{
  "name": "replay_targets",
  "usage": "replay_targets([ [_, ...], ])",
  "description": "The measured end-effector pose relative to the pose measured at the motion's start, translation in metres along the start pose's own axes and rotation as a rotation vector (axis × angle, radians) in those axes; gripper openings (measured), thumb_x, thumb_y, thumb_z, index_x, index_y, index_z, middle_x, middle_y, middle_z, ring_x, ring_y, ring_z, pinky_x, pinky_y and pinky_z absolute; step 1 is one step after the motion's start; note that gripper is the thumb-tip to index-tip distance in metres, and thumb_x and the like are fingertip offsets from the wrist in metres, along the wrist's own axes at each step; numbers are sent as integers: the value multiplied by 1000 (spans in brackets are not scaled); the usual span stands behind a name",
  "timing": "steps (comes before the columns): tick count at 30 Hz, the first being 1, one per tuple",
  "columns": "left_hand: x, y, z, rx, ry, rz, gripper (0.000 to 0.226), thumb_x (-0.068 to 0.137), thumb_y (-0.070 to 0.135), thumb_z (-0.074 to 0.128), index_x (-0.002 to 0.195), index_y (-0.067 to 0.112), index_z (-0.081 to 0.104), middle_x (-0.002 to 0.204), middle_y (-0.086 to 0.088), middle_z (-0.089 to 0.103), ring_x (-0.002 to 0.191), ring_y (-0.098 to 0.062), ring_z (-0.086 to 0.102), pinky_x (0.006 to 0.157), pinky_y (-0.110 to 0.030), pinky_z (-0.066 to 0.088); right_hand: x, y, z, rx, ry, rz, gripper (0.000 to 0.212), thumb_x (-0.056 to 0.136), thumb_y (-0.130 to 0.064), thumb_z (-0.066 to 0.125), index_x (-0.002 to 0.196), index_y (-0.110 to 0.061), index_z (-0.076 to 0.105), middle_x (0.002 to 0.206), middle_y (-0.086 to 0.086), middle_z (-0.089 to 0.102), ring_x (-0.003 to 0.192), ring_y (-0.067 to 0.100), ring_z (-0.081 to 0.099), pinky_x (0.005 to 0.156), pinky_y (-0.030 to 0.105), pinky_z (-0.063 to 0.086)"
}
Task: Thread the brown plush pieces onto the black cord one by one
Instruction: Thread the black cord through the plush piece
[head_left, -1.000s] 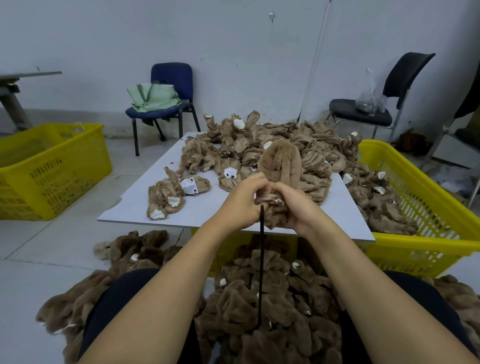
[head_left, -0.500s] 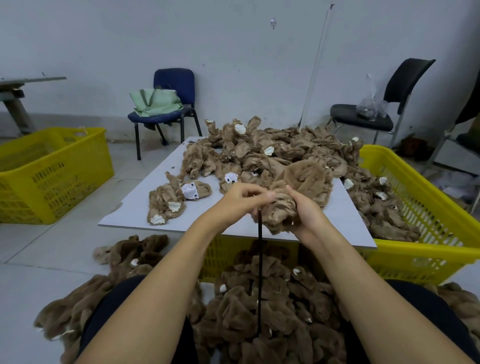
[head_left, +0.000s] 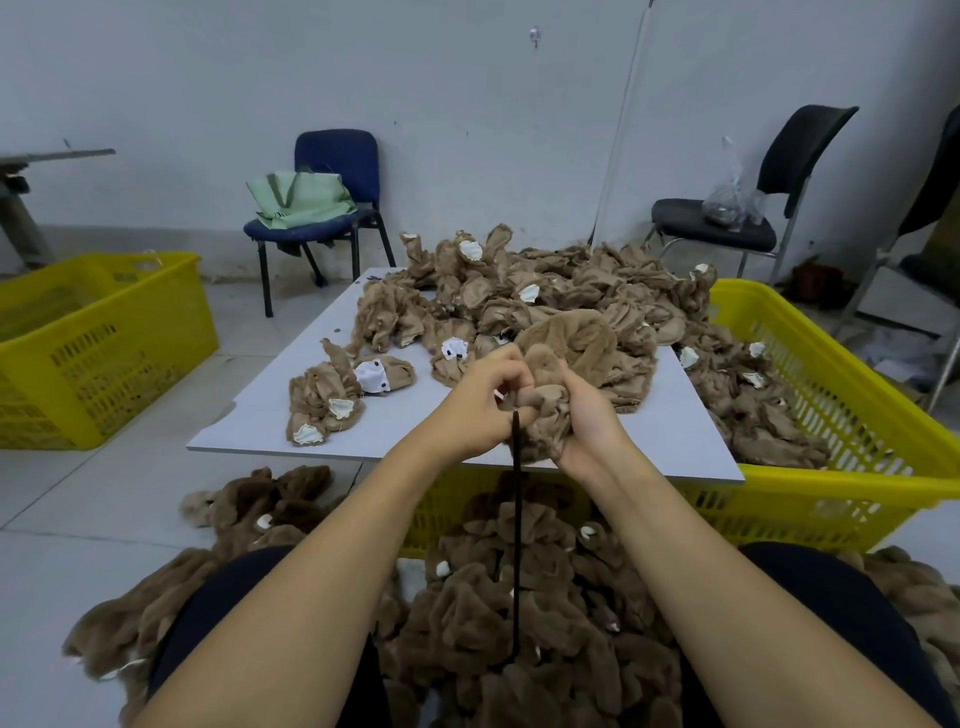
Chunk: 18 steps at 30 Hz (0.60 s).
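My left hand (head_left: 480, 402) pinches the top end of the black cord (head_left: 516, 530), which hangs straight down into a heap of threaded brown plush pieces (head_left: 519, 623) between my knees. My right hand (head_left: 587, 415) grips a brown plush piece (head_left: 558, 358) right beside the cord's tip, its fluffy body bulging above my fingers. Whether the cord tip is inside the piece is hidden by my fingers. A big pile of loose plush pieces (head_left: 545, 291) covers the far half of the white table (head_left: 270, 410).
A yellow crate (head_left: 831, 415) with more plush pieces stands under the table at the right. Another yellow crate (head_left: 98, 353) sits on the floor at the left. A blue chair (head_left: 332, 208) with a green bag and a black chair (head_left: 743, 208) stand by the wall.
The plush piece's body has turned down and right, from upright above my hands to bunched against my right hand. Both hands stay together at the cord's tip, shifted slightly.
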<state>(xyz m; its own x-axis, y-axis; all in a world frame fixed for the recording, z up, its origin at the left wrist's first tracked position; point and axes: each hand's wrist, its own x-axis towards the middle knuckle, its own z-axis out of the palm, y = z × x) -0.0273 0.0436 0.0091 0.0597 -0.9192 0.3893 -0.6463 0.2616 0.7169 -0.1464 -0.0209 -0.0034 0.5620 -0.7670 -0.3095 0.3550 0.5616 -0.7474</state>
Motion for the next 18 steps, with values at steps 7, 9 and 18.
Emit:
replay_targets([
  [7,1,4,5,58,308,189,28,74,-15,57,64,6,42,74,-5,44,67,-17,40,60,-35,34,0,7,5,137,-89,-72,51,111,-32,36,96,-3,76,95,17,76,86,25,76,67,36,62],
  [9,2,6,6,61,379,201,28,71,-16,53,64,9,40,73,-4,42,67,-20,40,59,-38,33,-4,9,10,162,-58,-101,44,111,-31,37,110,-1,69,103,19,75,92,27,75,66,36,62],
  [18,9,-2,-4,28,696,32,23,74,-19,58,67,0,48,75,-12,49,69,-20,44,60,-31,36,-11,12,10,-36,19,-253,26,99,-20,65,118,-4,72,112,11,76,103,19,71,79,40,61],
])
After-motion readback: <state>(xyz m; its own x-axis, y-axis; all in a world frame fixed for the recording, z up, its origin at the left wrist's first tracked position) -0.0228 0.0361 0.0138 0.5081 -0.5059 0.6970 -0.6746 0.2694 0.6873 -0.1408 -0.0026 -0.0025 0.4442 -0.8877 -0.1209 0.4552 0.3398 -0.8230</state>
